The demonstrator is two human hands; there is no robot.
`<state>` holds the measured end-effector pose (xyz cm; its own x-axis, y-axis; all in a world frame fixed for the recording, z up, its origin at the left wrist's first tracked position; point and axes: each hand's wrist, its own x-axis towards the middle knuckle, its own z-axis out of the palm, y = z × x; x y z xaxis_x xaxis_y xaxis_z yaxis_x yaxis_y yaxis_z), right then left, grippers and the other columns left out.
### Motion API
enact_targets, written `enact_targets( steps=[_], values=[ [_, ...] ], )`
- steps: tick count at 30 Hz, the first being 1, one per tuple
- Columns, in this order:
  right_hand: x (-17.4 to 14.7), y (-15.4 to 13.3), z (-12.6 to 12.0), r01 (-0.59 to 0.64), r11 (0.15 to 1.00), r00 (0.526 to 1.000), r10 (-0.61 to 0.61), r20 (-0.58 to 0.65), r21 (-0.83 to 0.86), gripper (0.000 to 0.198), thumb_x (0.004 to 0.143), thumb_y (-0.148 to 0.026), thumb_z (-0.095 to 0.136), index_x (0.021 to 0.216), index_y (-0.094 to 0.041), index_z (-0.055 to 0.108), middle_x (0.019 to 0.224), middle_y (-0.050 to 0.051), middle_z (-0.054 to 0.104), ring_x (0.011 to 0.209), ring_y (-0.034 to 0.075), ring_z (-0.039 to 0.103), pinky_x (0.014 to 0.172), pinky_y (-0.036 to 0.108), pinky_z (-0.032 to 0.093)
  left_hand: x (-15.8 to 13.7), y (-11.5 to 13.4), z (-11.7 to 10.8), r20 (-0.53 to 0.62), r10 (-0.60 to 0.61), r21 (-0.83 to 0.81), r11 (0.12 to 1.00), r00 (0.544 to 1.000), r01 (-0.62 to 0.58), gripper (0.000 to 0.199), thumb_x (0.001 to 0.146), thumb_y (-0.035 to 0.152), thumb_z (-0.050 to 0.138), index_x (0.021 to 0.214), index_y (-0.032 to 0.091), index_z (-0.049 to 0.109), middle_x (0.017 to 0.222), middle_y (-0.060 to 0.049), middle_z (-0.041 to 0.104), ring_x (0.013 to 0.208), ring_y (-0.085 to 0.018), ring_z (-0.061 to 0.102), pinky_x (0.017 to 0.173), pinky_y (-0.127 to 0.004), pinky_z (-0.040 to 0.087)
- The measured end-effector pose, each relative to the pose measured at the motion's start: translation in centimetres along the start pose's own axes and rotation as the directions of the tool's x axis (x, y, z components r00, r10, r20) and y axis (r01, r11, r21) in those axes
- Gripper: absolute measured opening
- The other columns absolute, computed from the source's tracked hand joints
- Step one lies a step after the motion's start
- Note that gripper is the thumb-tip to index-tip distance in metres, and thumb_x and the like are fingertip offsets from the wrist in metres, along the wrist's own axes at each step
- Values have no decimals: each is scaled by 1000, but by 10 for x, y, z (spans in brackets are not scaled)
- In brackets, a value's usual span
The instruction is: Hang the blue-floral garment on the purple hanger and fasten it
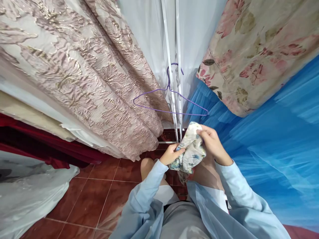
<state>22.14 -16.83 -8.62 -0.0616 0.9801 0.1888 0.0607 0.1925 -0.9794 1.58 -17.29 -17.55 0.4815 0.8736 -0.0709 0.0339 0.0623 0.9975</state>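
Observation:
A white cloth with a blue and green floral print (193, 154) is bunched up between my two hands, above my knees. My left hand (172, 154) pinches its left edge with the thumb on top. At the upper right, my right hand (211, 142) grips the cloth with thumb and fingers; part of those fingers is hidden behind it. Some of the fabric hangs down below my hands. Just beyond the cloth, a purple wire hanger (170, 111) hangs on a white metal rack (177, 96) with nothing on it.
A pink brocade garment (99, 86) hangs close on the left, with dark red fabric (45, 146) beyond it. On the right hang a floral garment (259, 59) and blue tulle (274, 152). White plastic-like covering (37, 196) lies lower left on red floor tiles (92, 199).

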Motion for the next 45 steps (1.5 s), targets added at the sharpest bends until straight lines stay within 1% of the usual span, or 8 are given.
enact_targets(
  steps=[5,9,12,18,23,28,36,45],
  values=[
    [9,-1,-45,131,979,953,-168,-252,-155,23,90,-40,64,80,-19,64,70,-1,56,61,13,47,56,24,38,-18,-3,-25,106,-35,43,999,994,31,50,76,55,80,99,13,66,92,-4,65,84,-17,59,79,-27,49],
    [45,-2,-79,284,895,822,-411,-394,-343,28,90,-45,64,77,-20,62,71,0,55,65,15,50,63,28,42,-33,4,-38,17,-58,101,993,998,56,48,77,57,77,85,13,61,74,1,53,68,-11,46,63,-22,40],
    [91,5,-85,306,887,805,-434,-404,-344,34,88,-53,65,79,-21,63,73,1,58,68,17,53,66,30,45,-38,21,-46,-85,21,197,980,996,-4,50,83,59,69,68,14,51,65,3,41,62,-9,37,57,-22,29],
    [152,3,-60,45,986,996,-56,-68,-160,60,80,-75,64,57,-20,53,52,-2,49,49,11,41,47,25,31,-37,60,-80,-111,237,456,875,965,-162,40,92,50,58,72,15,60,73,-3,57,73,-16,53,69,-27,41],
    [137,-18,-53,-179,979,970,192,147,-96,60,63,-73,81,55,-17,62,50,1,60,43,11,46,42,23,31,-17,48,-144,-15,218,792,598,976,-121,23,84,36,61,71,17,63,78,-6,63,85,-22,58,87,-35,47],
    [127,-28,-52,-252,967,953,255,162,-40,55,57,-66,88,63,-14,72,59,5,71,46,13,56,43,23,38,37,35,-206,-60,130,822,569,990,-25,17,73,22,58,85,16,68,92,-6,68,91,-22,60,89,-34,49],
    [132,-28,-47,-310,951,937,304,172,8,58,49,-65,92,58,-13,68,51,3,66,40,10,51,39,22,36,109,107,-277,-117,356,921,387,927,-33,20,71,11,55,83,17,70,94,-7,70,98,-25,57,100,-43,41],
    [134,-21,-54,-292,954,927,299,228,-63,60,63,-72,82,67,-14,68,59,4,67,48,13,52,46,24,37,115,183,-206,8,612,901,340,791,-271,33,84,10,55,116,16,61,133,-12,61,125,-26,54,111,-42,39]
  ],
)
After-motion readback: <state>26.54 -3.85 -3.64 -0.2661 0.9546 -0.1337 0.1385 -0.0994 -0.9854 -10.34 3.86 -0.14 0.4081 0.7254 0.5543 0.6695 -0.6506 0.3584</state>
